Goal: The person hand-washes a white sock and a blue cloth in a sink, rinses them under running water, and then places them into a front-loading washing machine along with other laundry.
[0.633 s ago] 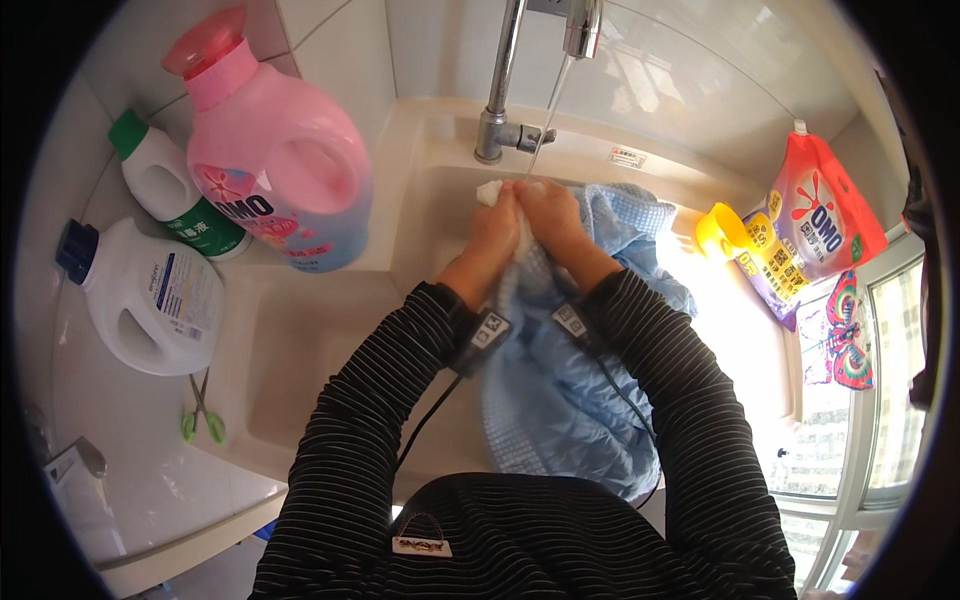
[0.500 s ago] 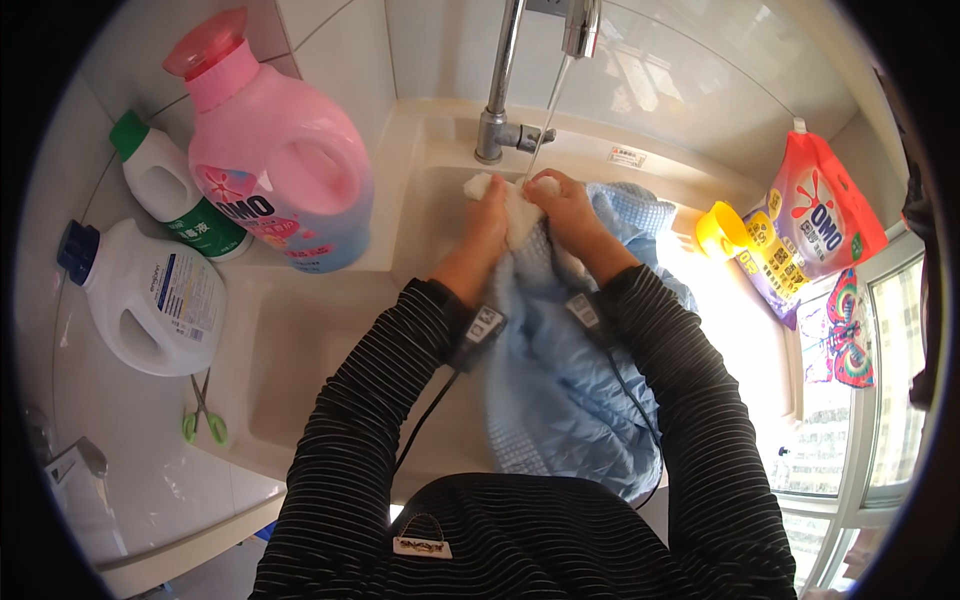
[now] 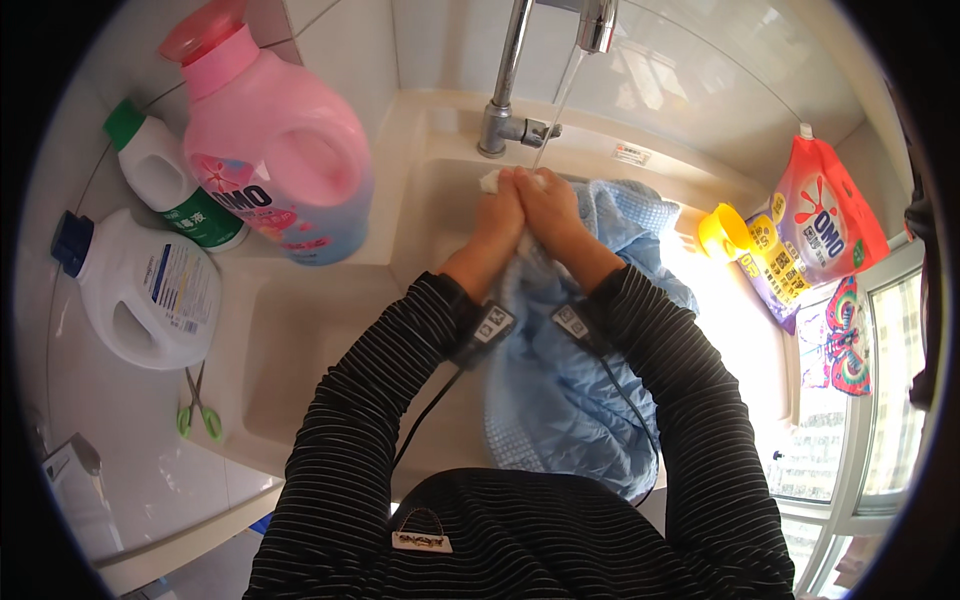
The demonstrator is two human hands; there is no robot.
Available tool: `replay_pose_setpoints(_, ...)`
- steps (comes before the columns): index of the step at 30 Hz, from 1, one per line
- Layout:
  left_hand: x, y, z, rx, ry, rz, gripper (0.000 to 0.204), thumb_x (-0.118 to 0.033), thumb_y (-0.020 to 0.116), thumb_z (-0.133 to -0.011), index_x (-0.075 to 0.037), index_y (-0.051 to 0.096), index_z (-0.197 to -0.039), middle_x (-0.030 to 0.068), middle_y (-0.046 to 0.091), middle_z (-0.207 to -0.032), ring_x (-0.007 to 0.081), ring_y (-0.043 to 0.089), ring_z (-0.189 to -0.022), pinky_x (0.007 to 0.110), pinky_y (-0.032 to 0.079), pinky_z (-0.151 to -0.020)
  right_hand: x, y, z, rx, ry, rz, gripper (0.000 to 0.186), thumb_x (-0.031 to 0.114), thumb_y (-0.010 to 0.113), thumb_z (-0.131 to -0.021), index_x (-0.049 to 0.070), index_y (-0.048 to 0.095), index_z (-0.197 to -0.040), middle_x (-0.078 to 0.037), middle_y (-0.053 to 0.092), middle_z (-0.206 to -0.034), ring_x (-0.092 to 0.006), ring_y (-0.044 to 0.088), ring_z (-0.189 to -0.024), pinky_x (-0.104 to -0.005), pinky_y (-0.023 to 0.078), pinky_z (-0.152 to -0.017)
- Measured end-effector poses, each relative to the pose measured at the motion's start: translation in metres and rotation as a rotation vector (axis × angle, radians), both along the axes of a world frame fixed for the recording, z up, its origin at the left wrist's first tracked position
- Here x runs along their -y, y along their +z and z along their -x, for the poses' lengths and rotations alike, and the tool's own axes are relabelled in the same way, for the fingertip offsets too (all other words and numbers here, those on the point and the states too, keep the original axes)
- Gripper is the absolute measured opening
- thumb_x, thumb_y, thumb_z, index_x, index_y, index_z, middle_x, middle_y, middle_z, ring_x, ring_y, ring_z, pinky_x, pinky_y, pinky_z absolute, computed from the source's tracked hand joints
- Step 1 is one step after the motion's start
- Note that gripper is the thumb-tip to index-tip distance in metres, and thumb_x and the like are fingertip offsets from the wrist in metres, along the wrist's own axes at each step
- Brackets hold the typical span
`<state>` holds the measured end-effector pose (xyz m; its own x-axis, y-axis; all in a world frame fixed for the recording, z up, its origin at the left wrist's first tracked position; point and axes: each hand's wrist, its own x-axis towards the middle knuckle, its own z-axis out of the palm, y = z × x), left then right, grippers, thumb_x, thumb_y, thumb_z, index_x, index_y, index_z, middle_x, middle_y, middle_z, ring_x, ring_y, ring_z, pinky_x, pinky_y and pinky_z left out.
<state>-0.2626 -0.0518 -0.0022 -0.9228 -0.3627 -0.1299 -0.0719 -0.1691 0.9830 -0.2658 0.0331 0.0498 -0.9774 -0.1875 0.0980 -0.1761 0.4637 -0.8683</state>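
My left hand (image 3: pixel 498 215) and my right hand (image 3: pixel 548 208) are pressed together over the sink (image 3: pixel 300 340), both closed on a bunched part of a light blue cloth (image 3: pixel 560 400). A thin stream of water falls from the chrome tap (image 3: pixel 512 70) onto my hands and the cloth. A bit of white fabric or foam shows at my left fingertips. The rest of the blue cloth hangs down into the basin under my forearms, which wear striped black sleeves.
A big pink detergent bottle (image 3: pixel 275 150) stands on the left rim, with a white green-capped bottle (image 3: pixel 165 180) and a white blue-capped jug (image 3: pixel 140 290) lying beside it. Green-handled scissors (image 3: pixel 198 405) lie lower left. A red refill pouch (image 3: pixel 820 220) and yellow cap (image 3: pixel 722 232) sit right.
My hands have rubbed the cloth back and forth beneath the tap, shifting slightly away and then back together. The bottles and pouch have not moved.
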Motion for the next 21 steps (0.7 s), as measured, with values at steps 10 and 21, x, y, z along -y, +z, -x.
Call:
replay_pose_setpoints(10, 0.026, 0.022, -0.034, -0.267, -0.447, -0.568, 0.024, -0.015, 0.059, -0.084, -0.001, 0.055, -0.102, 0.0087, 0.059, -0.098, 0.0166, 0.058, -0.091, 0.028, 0.048, -0.079, -0.018, 0.010, 0.020, 0.524, 0.431, 0.571, 0.051, 0.042, 0.045, -0.090, 0.000, 0.047, -0.117, -0.013, 0.057, -0.104, -0.0185, 0.054, -0.093, -0.0291, 0.044, -0.081)
replay_pose_setpoints(21, 0.055, -0.016, -0.028, -0.061, -0.214, -0.918, 0.028, -0.012, 0.051, -0.083, 0.004, 0.053, -0.106, 0.0162, 0.058, -0.105, 0.0274, 0.057, -0.098, 0.039, 0.047, -0.085, -0.100, 0.021, 0.000, 0.029, 0.428, -0.613, 0.053, 0.035, 0.063, -0.075, -0.002, 0.051, -0.111, -0.019, 0.058, -0.099, -0.0214, 0.057, -0.086, -0.0344, 0.045, -0.072)
